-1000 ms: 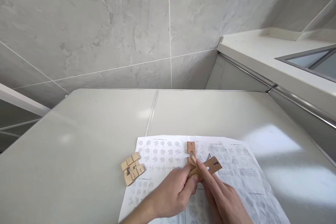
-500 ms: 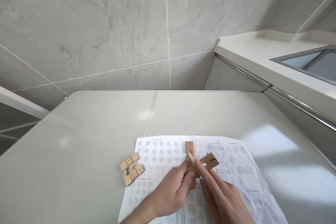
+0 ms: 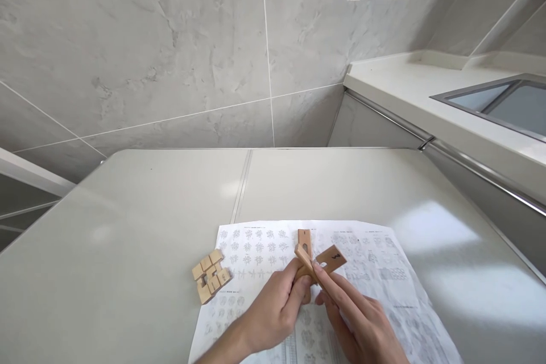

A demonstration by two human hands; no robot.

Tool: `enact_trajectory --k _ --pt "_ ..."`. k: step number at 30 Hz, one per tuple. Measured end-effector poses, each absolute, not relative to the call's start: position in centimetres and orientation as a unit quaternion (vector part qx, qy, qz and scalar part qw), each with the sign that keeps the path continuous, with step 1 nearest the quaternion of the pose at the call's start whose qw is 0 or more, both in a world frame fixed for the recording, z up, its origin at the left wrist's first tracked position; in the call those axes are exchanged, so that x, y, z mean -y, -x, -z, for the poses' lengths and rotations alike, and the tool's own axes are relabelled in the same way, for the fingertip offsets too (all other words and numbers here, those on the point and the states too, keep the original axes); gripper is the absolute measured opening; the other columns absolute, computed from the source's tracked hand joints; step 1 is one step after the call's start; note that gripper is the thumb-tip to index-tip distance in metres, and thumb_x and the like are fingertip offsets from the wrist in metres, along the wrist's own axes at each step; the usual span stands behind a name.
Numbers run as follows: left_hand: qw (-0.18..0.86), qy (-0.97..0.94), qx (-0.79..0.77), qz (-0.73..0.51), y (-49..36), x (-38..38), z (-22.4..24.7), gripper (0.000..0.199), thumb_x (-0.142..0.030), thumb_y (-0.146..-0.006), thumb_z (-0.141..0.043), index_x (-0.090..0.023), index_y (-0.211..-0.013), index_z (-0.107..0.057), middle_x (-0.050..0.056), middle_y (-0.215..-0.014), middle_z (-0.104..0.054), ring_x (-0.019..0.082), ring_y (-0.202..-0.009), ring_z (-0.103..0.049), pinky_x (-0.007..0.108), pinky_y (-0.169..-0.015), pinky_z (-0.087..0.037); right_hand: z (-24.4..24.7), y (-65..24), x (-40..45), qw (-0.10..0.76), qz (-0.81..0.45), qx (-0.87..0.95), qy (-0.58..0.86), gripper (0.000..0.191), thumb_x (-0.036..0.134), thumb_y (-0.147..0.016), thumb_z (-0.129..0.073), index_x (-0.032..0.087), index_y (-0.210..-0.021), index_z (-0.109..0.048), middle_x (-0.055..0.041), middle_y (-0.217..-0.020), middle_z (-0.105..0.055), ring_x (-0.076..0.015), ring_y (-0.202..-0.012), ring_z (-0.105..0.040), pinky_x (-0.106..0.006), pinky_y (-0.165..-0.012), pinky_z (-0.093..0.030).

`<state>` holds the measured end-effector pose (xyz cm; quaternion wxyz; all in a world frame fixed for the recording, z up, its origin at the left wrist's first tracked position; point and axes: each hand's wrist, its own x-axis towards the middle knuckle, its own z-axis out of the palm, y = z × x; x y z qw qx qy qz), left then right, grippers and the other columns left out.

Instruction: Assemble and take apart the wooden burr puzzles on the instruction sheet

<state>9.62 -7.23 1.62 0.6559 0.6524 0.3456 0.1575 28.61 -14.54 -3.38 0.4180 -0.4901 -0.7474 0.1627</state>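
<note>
Flat wooden slats (image 3: 335, 258), two pierced, crossed at lower centre, pinched by the left hand (image 3: 275, 308); the right hand (image 3: 362, 315) gripped one between its fingers. Creased paper (image 3: 403, 290) lay beneath, a blocky wooden cluster (image 3: 223, 277) overlapping its left edge.

Right slat (image 3: 333, 259) reads 3, upper slat (image 3: 302, 237) seemingly 1; paper (image 3: 403, 276) print illegible.

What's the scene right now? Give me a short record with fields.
Left hand: thumb and fingers closed on the piece marked 3
Right hand: index finger on the unmarked strip crossing it
Piece marked 1: partly hidden behind the strip
Block cluster: apart from both hands, across the paper's left edge
Paper: printed with small diagrams, on the pale table
</note>
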Motion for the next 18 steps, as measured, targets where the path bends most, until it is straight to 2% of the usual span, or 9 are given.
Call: enact_trajectory --k 7,12,18 --pt "0.64 -0.656 -0.368 -0.157 -9.6 7.4 -1.5 0.039 -0.053 -0.116 -0.031 -0.021 -0.108 -0.052 -0.006 -0.073 -0.041 0.014 -0.062 -0.034 0.028 -0.059 -0.033 3.1 -28.4 14.2 0.421 -0.165 0.757 0.472 0.068 0.004 -0.109 -0.038 0.026 -0.172 -0.028 -0.0142 -0.124 -0.079 -0.0141 -0.065 -0.078 -0.022 -0.056 -0.063" --pt "0.648 -0.647 -0.364 -0.173 -9.9 7.6 -1.4 0.038 -0.053 -0.116 -0.032 -0.022 -0.113 -0.054 -0.007 -0.069 -0.037 0.014 -0.06 -0.031 0.028 -0.057 -0.028 3.3 -28.6 14.0 0.422 -0.125 0.76 0.478 0.066 0.006 -0.11 -0.041 0.026 -0.171 -0.03 -0.0134 -0.123 -0.081 -0.0183 -0.077 -0.084 -0.023 -0.059 -0.065" --pt "0.633 -0.65 -0.369 -0.201 -10.1 8.1 -1.2 0.039 -0.053 -0.116 -0.034 -0.021 -0.113 -0.055 -0.007 -0.068 -0.04 0.013 -0.057 -0.032 0.028 -0.055 -0.027 2.7 -28.9 13.3 0.422 -0.07 0.761 0.489 0.048 0.012 -0.112 -0.048 0.021 -0.159 -0.048 -0.0145 -0.119 -0.083 -0.0223 -0.092 -0.086 -0.027 -0.07 -0.069"
